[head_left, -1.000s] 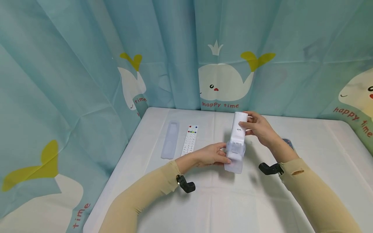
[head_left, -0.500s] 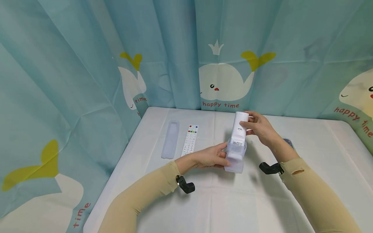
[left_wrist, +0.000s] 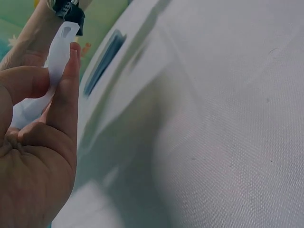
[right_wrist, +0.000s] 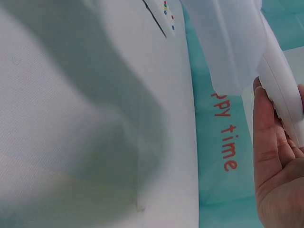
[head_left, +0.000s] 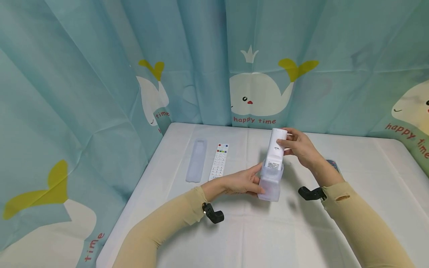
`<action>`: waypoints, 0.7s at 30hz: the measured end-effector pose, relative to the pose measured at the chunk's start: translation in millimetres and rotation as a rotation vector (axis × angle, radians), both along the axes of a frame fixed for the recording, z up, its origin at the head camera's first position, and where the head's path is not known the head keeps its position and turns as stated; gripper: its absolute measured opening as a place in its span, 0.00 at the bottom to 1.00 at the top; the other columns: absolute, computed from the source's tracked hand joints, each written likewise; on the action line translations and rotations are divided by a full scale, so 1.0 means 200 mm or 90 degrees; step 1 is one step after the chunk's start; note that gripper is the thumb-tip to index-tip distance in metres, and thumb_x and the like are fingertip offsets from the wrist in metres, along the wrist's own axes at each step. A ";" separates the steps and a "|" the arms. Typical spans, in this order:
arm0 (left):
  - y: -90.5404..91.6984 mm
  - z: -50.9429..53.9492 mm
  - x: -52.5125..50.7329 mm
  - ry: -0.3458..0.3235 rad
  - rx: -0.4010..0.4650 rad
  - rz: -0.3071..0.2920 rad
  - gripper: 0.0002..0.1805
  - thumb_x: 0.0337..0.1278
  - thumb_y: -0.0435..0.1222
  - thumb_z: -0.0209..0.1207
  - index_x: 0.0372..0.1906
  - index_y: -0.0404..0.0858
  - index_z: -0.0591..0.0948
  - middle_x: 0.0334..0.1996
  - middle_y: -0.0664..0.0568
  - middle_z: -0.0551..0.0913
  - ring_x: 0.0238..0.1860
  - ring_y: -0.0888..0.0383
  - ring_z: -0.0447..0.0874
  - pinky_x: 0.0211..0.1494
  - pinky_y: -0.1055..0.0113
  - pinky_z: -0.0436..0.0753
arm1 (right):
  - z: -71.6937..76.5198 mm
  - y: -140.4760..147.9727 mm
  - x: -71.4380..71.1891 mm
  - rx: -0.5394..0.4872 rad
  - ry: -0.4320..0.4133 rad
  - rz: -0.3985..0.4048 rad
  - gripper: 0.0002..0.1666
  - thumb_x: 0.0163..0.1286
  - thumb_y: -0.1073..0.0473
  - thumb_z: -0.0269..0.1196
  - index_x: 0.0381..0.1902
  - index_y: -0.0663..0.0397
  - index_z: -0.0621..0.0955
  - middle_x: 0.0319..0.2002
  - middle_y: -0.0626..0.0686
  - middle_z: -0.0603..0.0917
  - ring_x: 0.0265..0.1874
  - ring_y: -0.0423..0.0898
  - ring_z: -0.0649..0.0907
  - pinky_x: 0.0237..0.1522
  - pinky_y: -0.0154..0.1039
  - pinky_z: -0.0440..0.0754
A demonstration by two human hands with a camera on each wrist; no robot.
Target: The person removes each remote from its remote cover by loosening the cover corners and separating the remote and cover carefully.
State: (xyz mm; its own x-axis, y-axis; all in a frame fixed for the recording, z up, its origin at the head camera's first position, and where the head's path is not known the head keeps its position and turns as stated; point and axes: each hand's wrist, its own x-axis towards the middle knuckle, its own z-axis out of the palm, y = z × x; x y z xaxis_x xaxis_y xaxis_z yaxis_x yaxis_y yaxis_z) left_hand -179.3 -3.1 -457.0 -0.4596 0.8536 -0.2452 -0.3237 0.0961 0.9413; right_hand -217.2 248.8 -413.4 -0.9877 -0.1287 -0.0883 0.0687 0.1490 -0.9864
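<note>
In the right grip, white remote (near end in sleeve).

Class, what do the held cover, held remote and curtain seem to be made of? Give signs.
Held cover: perhaps soft silicone or plastic, frosted; it looks milky and translucent, thin where pinched.
Held remote: probably hard plastic, smooth; it shows clean, moulded edges.
Curtain: cloth or plastic sheeting, fairly smooth; it hangs in soft folds.
</note>
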 end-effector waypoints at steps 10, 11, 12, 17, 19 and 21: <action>0.00 -0.01 0.00 0.022 -0.040 0.045 0.48 0.67 0.22 0.58 0.83 0.51 0.51 0.61 0.43 0.80 0.56 0.51 0.81 0.53 0.57 0.84 | 0.00 0.00 0.01 -0.023 -0.013 -0.001 0.44 0.76 0.60 0.63 0.80 0.64 0.53 0.55 0.57 0.74 0.39 0.40 0.83 0.39 0.35 0.86; 0.00 -0.01 -0.01 0.022 -0.047 0.056 0.44 0.68 0.23 0.58 0.82 0.47 0.54 0.60 0.43 0.81 0.56 0.52 0.82 0.54 0.58 0.84 | 0.00 0.00 0.01 -0.026 -0.012 0.001 0.44 0.76 0.59 0.63 0.80 0.64 0.54 0.54 0.56 0.75 0.39 0.40 0.84 0.39 0.35 0.86; 0.01 -0.01 -0.01 0.019 -0.052 0.067 0.41 0.68 0.24 0.59 0.81 0.43 0.57 0.59 0.43 0.82 0.56 0.52 0.82 0.55 0.58 0.83 | 0.00 0.00 0.01 -0.027 -0.011 0.003 0.45 0.76 0.59 0.63 0.80 0.63 0.54 0.54 0.54 0.76 0.39 0.40 0.84 0.40 0.35 0.86; 0.02 0.00 -0.01 -0.007 -0.058 0.101 0.27 0.70 0.27 0.59 0.71 0.32 0.69 0.57 0.44 0.83 0.56 0.52 0.82 0.59 0.58 0.82 | -0.01 -0.01 0.03 -0.049 0.007 0.007 0.46 0.76 0.56 0.64 0.81 0.58 0.52 0.52 0.46 0.79 0.40 0.39 0.84 0.40 0.33 0.85; 0.02 0.00 -0.01 -0.016 -0.055 0.112 0.27 0.70 0.27 0.60 0.71 0.34 0.70 0.56 0.44 0.84 0.55 0.52 0.83 0.58 0.57 0.83 | -0.01 -0.02 0.03 -0.061 0.011 0.007 0.46 0.76 0.56 0.64 0.81 0.57 0.52 0.52 0.45 0.80 0.40 0.39 0.84 0.40 0.33 0.84; 0.02 0.01 -0.01 -0.021 -0.054 0.120 0.28 0.70 0.28 0.60 0.72 0.36 0.69 0.55 0.44 0.84 0.54 0.51 0.84 0.57 0.58 0.83 | -0.01 -0.02 0.03 -0.063 0.012 0.009 0.45 0.77 0.55 0.63 0.81 0.56 0.53 0.52 0.46 0.80 0.39 0.39 0.85 0.40 0.33 0.84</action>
